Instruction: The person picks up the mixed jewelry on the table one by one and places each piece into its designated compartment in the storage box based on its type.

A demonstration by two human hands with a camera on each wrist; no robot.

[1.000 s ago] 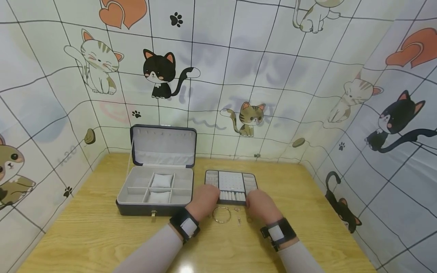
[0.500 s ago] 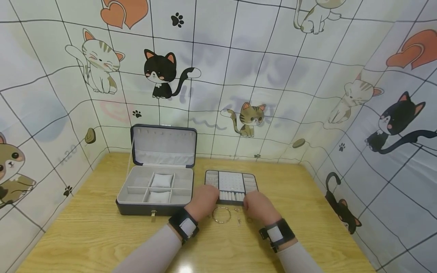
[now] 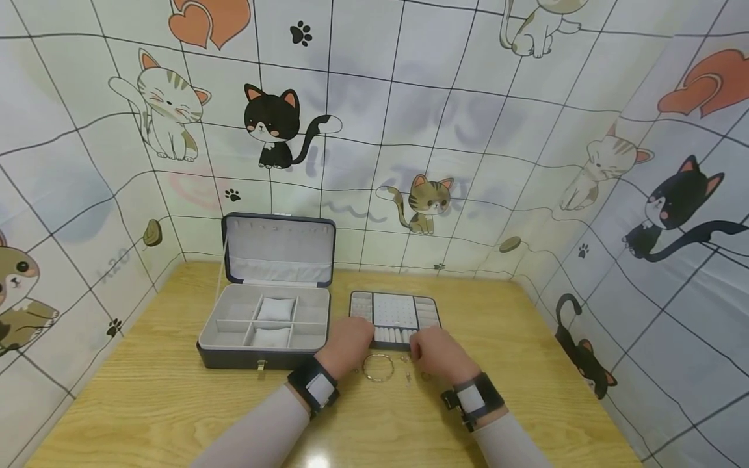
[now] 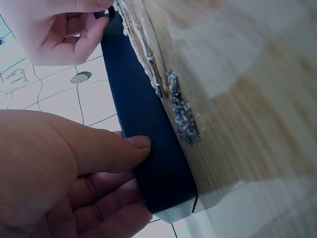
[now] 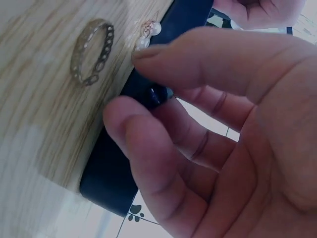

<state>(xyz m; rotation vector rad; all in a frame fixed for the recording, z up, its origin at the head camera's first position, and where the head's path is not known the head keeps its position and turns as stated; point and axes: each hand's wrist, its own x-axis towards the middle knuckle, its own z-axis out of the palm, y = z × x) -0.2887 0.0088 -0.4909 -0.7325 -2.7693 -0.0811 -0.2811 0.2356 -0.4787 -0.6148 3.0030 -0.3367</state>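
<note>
In the head view a dark-rimmed jewelry tray (image 3: 395, 311) with ring rolls lies on the table. My left hand (image 3: 347, 342) grips its front left corner; in the left wrist view the thumb (image 4: 111, 150) presses the dark tray side (image 4: 148, 144), fingers beyond it. My right hand (image 3: 443, 354) is at the tray's front right, fingers curled. Between its thumb and fingers shows a small dark shiny loop (image 5: 156, 94), apparently pinched; whether it belongs to the tray I cannot tell. A gold bracelet (image 3: 378, 368) and small earrings (image 3: 408, 377) lie between my hands.
Left of the tray stands an open jewelry box (image 3: 263, 361) with compartments and two small pillows (image 3: 276, 309). A chain-patterned ring (image 5: 79, 57) and a pearl piece (image 5: 155, 29) lie before the tray. A beaded silvery piece (image 4: 183, 114) lies near my left hand. Printed cloth walls enclose the table.
My right hand has slid left along the tray's front edge, away from the right corner. The left hand stays at its corner, and the tray has hardly moved.
</note>
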